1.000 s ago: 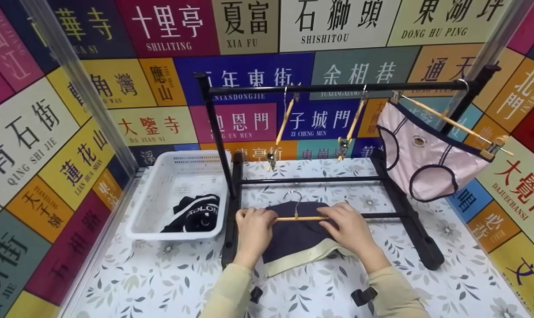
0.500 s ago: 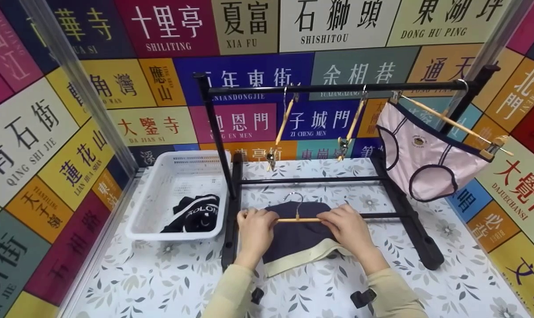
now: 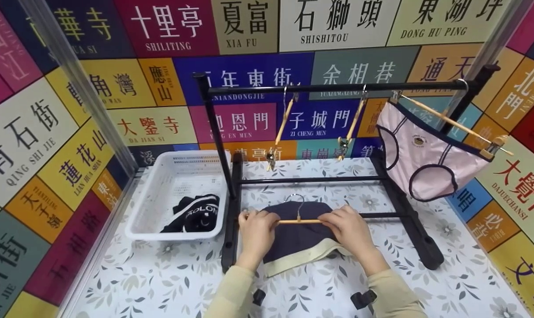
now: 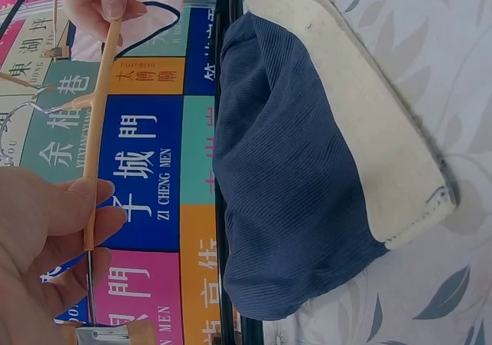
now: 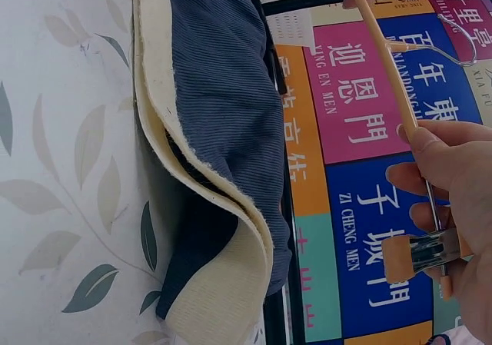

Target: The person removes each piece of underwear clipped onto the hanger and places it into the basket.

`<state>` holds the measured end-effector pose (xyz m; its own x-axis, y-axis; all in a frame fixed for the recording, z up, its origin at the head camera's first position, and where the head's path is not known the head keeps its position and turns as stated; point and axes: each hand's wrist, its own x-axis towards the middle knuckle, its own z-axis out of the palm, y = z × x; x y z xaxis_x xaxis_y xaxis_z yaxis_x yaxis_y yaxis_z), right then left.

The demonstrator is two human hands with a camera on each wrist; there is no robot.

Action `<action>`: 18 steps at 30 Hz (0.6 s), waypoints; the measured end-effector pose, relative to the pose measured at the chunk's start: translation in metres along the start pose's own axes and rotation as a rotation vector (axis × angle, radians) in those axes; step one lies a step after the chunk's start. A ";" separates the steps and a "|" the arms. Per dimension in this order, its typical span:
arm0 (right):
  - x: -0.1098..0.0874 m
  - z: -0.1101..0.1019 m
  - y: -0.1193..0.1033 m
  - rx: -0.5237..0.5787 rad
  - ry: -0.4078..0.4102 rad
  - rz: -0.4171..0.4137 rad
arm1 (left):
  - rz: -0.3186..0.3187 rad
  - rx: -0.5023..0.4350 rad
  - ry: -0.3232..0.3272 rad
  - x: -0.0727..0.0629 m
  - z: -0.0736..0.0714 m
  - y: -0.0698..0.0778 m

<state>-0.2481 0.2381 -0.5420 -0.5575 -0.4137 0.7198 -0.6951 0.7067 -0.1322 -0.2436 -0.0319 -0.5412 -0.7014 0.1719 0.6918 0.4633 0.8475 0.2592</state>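
Observation:
Both hands hold up a wooden clip hanger (image 3: 298,221) with a metal hook. My left hand (image 3: 258,232) pinches the bar near its left end, thumb against fingers. Near the other end, my right hand (image 3: 350,227) pinches it the same way. A metal clip (image 4: 115,334) shows by the left fingers, and another clip (image 5: 423,254) beside the right ones. Beyond and below the hanger lies a navy ribbed, cap-shaped cloth piece (image 3: 297,247) with a cream band, resting on the patterned surface. Neither hand touches it.
A black rack (image 3: 337,87) carries two bare clip hangers (image 3: 284,123) and, at its right end, pink briefs (image 3: 419,150) on a hanger. To the left stands a white basket (image 3: 136,216) holding a black garment (image 3: 200,216) with white lettering.
The hanger has come down slightly toward me. My right fingers have settled into a pinch on the bar. The cloth piece stays in place.

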 end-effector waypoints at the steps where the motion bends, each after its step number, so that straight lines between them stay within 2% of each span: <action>1: 0.000 0.000 0.000 0.006 0.003 0.003 | 0.000 -0.002 0.000 0.000 0.000 0.000; 5: -0.002 0.000 0.000 0.012 0.014 0.013 | 0.004 -0.007 -0.007 0.000 -0.001 0.002; 14: -0.012 -0.006 0.005 -0.010 0.030 0.095 | -0.026 -0.032 -0.133 0.013 -0.013 0.011; 18: -0.020 -0.008 0.010 -0.031 0.027 0.145 | -0.016 -0.041 -0.150 0.015 -0.017 0.015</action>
<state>-0.2397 0.2580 -0.5524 -0.6382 -0.2909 0.7128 -0.5939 0.7752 -0.2153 -0.2380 -0.0253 -0.5151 -0.7804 0.2338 0.5800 0.4708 0.8301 0.2988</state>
